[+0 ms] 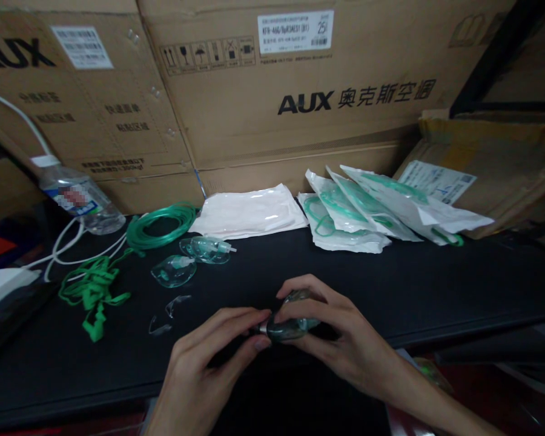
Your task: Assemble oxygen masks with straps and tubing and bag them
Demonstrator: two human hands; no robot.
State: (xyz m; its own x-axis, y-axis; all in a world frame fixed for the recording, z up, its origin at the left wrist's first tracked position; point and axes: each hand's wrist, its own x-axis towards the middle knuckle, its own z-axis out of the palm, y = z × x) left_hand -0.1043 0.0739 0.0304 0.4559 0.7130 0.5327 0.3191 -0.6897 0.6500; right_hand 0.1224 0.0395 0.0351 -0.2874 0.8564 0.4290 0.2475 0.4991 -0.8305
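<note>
While two masks [174, 271] are lying out, right hand [338, 321] is gripping a likely third mask [287, 329] over the front of the table [390, 290], left hand [209, 348] pinching its end; bagged sets [331, 209] are waiting, seemingly unopened.

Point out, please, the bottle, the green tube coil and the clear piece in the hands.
Bottle [82, 197], head view: label.
Green tube coil [137, 234], head view: left side.
Clear piece [287, 330], head view: lower part.
</note>
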